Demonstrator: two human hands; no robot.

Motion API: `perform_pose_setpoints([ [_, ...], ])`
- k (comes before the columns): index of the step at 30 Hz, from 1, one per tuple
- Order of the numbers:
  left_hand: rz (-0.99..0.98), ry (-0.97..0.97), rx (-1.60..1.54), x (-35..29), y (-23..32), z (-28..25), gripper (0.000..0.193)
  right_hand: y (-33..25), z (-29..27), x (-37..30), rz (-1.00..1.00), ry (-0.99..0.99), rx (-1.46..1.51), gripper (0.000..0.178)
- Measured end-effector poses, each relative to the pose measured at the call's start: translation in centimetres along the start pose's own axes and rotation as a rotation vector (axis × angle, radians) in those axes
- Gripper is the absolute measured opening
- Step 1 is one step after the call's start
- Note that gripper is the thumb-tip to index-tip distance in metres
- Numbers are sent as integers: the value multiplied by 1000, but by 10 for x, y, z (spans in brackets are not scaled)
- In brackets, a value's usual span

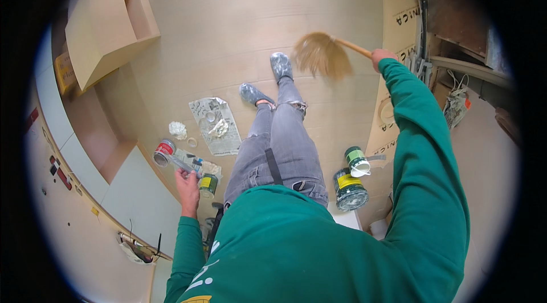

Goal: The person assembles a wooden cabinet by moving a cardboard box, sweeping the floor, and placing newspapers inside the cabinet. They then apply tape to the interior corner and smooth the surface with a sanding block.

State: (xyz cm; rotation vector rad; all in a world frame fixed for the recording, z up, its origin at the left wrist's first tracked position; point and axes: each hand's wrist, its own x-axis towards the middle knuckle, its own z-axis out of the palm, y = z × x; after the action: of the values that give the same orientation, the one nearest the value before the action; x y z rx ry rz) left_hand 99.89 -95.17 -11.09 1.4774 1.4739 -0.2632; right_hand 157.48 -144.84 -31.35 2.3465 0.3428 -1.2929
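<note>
My right hand point(384, 59) is closed round the wooden handle of a straw broom point(323, 57), with that arm stretched out to the far right. The broom's bristles are blurred, over the floor just right of my right shoe point(281, 67). At the lower left my left hand point(188, 186) has its fingers curled beside a flat grey strip point(181, 164). Whether the fingers grip that strip I cannot make out. Close to this hand are a red-labelled can point(164, 152) and a green can with a yellow label point(208, 185).
Newspaper point(215, 126) with crumpled scraps lies left of my legs, near a white crumpled wad point(178, 129) and a tape roll point(192, 142). Green paint tins point(350, 189) stand at my right. An open cardboard box point(108, 29) is far left; cardboard sheeting point(399, 23) runs along the right.
</note>
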Motion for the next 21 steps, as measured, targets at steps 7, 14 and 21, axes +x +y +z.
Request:
perform_pose_setpoints([
  [7,41,-51,-51,3,-52,26,45,47,-65,-175,-142,142,339,43],
  [14,-121,58,-66,-50,-70,65,45,-23,-68,-295,-669,-178,694,59],
  [21,-244,276,-178,-152,-19,161,34,-74,62,-26,-471,-396,510,36],
])
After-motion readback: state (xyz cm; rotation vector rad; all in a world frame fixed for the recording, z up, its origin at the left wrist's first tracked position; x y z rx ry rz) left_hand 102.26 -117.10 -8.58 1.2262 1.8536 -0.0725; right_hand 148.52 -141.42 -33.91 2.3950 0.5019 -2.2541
